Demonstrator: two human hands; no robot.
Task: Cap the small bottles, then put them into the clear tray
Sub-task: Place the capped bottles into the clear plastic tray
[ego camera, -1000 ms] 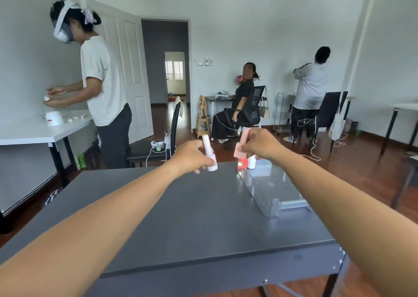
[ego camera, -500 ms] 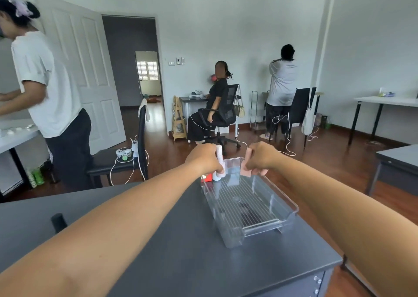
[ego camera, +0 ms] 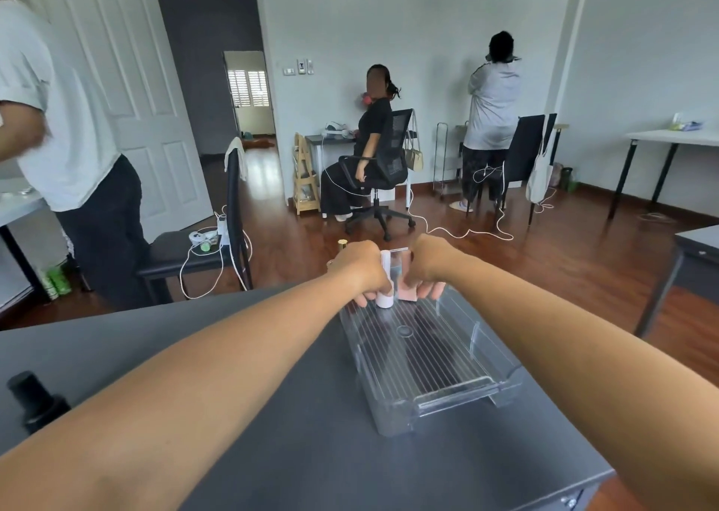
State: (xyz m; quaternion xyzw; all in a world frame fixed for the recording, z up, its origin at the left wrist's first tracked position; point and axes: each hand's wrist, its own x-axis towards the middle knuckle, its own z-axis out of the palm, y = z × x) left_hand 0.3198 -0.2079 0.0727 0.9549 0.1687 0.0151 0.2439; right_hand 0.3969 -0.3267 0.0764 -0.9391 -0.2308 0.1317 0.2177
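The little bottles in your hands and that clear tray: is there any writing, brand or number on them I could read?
None can be read.
white bottle in the left hand: no print shows.
pink bottle in the right hand: mostly hidden, no label shows.
clear tray: bare ribbed plastic.
wall switch plates: marks too small to read.

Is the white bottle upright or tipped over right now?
Upright: the white bottle stands vertical in the left hand, base down at the clear tray far end.

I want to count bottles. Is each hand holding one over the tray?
Yes, the left hand grips a white bottle and the right hand a pink one, over the tray.
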